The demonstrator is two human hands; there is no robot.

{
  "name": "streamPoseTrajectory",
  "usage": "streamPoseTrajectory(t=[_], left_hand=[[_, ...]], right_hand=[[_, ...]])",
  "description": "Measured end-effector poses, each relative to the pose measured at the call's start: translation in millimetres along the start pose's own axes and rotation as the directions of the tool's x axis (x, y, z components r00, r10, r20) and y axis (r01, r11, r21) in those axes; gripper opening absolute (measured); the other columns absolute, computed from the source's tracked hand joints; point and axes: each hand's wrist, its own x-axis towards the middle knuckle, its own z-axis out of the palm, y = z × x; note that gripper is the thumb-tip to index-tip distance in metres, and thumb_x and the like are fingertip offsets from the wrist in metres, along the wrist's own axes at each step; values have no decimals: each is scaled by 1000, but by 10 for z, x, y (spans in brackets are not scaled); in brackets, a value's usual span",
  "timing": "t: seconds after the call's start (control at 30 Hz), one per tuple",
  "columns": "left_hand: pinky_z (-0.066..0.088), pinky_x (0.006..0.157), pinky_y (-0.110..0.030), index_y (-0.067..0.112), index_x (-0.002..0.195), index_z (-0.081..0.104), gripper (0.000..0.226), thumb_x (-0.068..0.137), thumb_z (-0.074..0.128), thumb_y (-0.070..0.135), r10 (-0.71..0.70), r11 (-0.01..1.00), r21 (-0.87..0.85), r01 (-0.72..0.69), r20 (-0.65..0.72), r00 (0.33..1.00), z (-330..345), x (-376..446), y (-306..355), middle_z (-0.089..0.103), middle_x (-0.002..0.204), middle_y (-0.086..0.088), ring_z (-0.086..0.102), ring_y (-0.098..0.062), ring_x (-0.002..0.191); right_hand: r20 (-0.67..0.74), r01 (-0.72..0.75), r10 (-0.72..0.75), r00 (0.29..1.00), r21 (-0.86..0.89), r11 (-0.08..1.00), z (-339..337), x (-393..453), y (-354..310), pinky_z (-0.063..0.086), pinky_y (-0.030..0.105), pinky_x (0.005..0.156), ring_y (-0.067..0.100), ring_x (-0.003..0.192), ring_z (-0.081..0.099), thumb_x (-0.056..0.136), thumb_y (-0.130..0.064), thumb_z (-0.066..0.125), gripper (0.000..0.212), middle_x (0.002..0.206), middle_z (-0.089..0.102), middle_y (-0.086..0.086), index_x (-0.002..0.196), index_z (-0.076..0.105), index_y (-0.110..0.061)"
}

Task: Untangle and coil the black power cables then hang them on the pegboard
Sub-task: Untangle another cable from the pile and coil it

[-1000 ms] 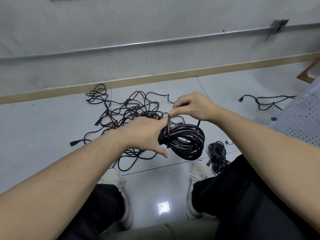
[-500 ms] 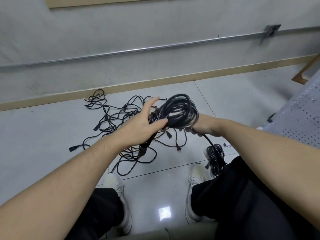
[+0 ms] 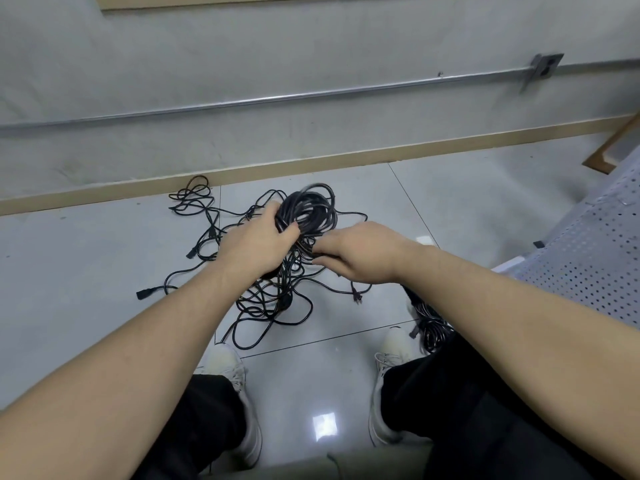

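The coil [image 3: 310, 211] is held up over the tangle [image 3: 266, 289] on the floor [image 3: 450, 209]. Left hand [image 3: 258, 245] grips its near side; right hand [image 3: 360, 252], just beside, pinches 1 strand below it.

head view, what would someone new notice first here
Two bare forearms reach to mid-frame, where the left hand grips a coiled black cable held above the floor, and the right hand pinches a strand just beside it. Under them a tangle of black cables sprawls over the pale tiled floor. Another coiled bundle lies by the right shoe.
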Motion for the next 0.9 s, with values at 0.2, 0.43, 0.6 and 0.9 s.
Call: streamPoseTrajectory(t=[0.2,0.43,0.6,0.9], left_hand=[[38,77,-35,39,125,59,46,106,22,57,139,983,108,-147,79,987,4,-105,79,71,119,-3,63,-30,110],[40,82,-34,27,110,69,57,108,18,54,273,962,-73,-264,187,944,-170,-247,195,67,105,-8,60,-31,105],[37,61,-26,32,79,58,51,91,37,77,459,883,-23,-469,252,852,-117,-349,258,59,67,5,55,-7,70],[47,72,-38,38,106,55,38,89,35,65,558,765,-424,-485,61,827,13,-298,167,64,76,6,58,-14,72]], right_hand=[[-267,-33,39,963,27,999,-105,-41,77,38,26,63,15,90,67,92,-72,29,54,100,66,-13,109,70,-42],[-197,-315,384,902,309,898,-302,-91,243,37,31,70,7,80,54,60,-91,50,55,79,59,-17,74,57,-39],[-9,-278,376,926,658,700,-233,-159,323,34,30,62,8,61,39,48,-65,84,53,59,49,-19,69,50,-30],[350,-461,363,863,840,287,-44,-314,468,44,35,55,26,64,52,89,-17,71,11,73,61,12,88,68,-6]])
